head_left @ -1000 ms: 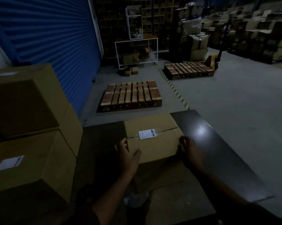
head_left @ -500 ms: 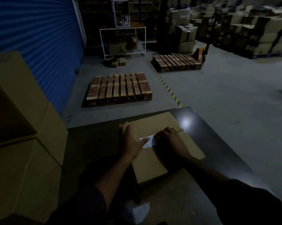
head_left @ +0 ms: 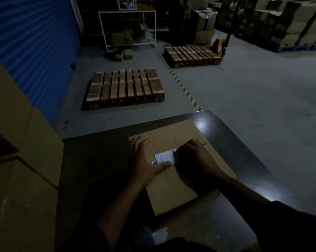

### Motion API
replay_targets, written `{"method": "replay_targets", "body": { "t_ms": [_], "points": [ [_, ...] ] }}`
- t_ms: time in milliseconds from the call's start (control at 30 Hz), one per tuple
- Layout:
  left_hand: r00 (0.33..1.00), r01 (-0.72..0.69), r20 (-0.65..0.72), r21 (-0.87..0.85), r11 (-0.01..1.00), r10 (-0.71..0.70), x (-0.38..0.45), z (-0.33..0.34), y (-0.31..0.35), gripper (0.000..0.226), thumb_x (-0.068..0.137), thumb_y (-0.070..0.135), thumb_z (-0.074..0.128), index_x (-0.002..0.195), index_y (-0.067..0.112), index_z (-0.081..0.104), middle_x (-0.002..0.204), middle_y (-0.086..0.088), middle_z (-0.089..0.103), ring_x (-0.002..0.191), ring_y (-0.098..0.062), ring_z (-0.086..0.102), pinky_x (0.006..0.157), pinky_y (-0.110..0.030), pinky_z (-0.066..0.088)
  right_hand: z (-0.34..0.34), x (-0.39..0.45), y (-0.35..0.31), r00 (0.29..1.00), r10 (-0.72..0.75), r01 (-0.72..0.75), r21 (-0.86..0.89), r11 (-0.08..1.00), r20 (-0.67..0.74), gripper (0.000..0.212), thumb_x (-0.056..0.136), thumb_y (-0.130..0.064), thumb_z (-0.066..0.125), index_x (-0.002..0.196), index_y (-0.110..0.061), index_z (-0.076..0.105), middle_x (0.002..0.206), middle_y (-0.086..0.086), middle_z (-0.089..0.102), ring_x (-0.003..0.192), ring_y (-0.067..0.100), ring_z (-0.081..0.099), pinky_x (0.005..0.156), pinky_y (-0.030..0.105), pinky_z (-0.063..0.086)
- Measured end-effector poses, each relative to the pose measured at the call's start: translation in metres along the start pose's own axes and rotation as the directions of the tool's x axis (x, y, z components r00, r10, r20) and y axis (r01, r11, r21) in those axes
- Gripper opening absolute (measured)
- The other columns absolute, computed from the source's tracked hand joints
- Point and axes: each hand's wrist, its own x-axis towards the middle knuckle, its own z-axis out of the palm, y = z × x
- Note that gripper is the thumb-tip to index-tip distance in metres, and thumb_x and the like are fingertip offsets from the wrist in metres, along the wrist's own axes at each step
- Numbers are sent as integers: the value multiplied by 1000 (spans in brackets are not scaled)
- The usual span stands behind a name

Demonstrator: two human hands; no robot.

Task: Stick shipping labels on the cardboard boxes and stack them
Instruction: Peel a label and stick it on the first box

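Observation:
A flat cardboard box (head_left: 171, 190) lies on the dark table (head_left: 244, 146) in front of me. A white shipping label (head_left: 165, 156) sits on its top near the middle seam. My left hand (head_left: 144, 160) lies flat on the box, fingers straight, with the thumb pressing the label's lower edge. My right hand (head_left: 195, 157) rests over the label's right end and covers part of it; its fingers are bent down onto the box. A stack of larger cardboard boxes (head_left: 22, 160) stands at my left.
Two wooden pallets (head_left: 124, 88) (head_left: 191, 55) lie on the grey floor beyond the table, split by a yellow-black floor stripe (head_left: 182, 86). A blue roller door (head_left: 31, 48) is at left, a white rack (head_left: 128, 28) and stacked cartons (head_left: 290, 24) behind. A white paper scrap (head_left: 160, 235) lies near me.
A second ago both hands held the box's near edges with the label uncovered. They moved onto the top and now press the label; my view tilted down and closer.

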Motion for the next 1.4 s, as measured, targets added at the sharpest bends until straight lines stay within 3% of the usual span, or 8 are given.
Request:
{"method": "replay_targets", "body": {
  "t_ms": [367, 500, 600, 767, 967, 1100, 1200, 1400],
  "points": [
    [1000, -1, -12, -13, 1000, 1, -2, -1, 2, 111, 65, 68, 88, 154, 21, 41, 170, 2, 17, 158, -17, 10, 124, -40, 19, -3, 0, -3, 998, 46, -42, 120, 992, -30, 21, 86, -35, 76, 104, -24, 74, 103, -7, 62, 93, 10, 57, 80, 31, 50],
    [1000, -19, -23, -12, 1000, 19, -2, -2, 1, 110, 63, 69, 87, 152, 21, 44, 169, 0, 21, 158, -19, 12, 125, -42, 20, 0, 1, -7, 996, 63, -55, 116, 992, -68, 30, 86, -33, 75, 114, -23, 73, 103, -11, 58, 93, 9, 54, 76, 20, 41],
    [1000, -1, -8, -13, 1000, 1, -1, -3, 2, 102, 71, 62, 87, 153, 22, 44, 170, 3, 19, 159, -17, 9, 126, -42, 19, -1, 4, -8, 997, 63, -56, 134, 989, -54, 28, 88, -32, 74, 114, -22, 73, 104, -8, 60, 93, 11, 56, 78, 28, 47],
    [1000, 10, -8, -6, 1000, -10, 2, -5, 6, 84, 82, 43, 87, 151, 19, 47, 170, 0, 21, 159, -18, 11, 127, -51, 23, 1, 4, -9, 999, 35, -35, 20, 999, 11, 49, 85, -60, 54, 125, -33, 65, 119, -3, 58, 108, 15, 49, 90, 39, 48],
    [932, 316, -125, -174, 933, -339, -19, -1, 22, 144, 64, 55, 95, 168, 24, 1, 176, 0, -5, 160, -27, 6, 123, -50, 24, 1, 9, -17, 999, 27, -30, -203, 979, -18, 61, 86, -74, 46, 137, -40, 50, 150, -4, 41, 143, 23, 28, 116, 56, 21],
    [869, 475, 17, -306, 825, -494, -19, 2, 20, 144, 58, 59, 96, 166, 22, 10, 169, -9, 28, 152, -31, 34, 119, -55, 38, -3, 8, -16, 1000, -7, 10, -207, 978, 13, 57, 90, -71, 46, 138, -40, 50, 149, -4, 43, 139, 21, 35, 116, 52, 23],
    [900, 431, 67, -281, 857, -431, -12, -4, 15, 137, 50, 67, 95, 159, 23, 24, 157, -6, 43, 139, -28, 49, 110, -54, 47, -4, 2, -16, 1000, -3, 5, -213, 977, 9, 56, 90, -70, 47, 137, -39, 51, 143, -4, 47, 132, 20, 39, 108, 50, 34],
    [911, 326, 297, -92, 941, -286, 31, -25, 12, 154, 25, 92, 82, 155, 29, 27, 153, -5, 47, 129, -26, 56, 103, -56, 52, -4, -16, -23, 995, 75, -91, -304, 948, -63, 55, 89, -74, 45, 133, -42, 50, 127, -11, 48, 116, 13, 41, 93, 40, 39]
  ]
}}
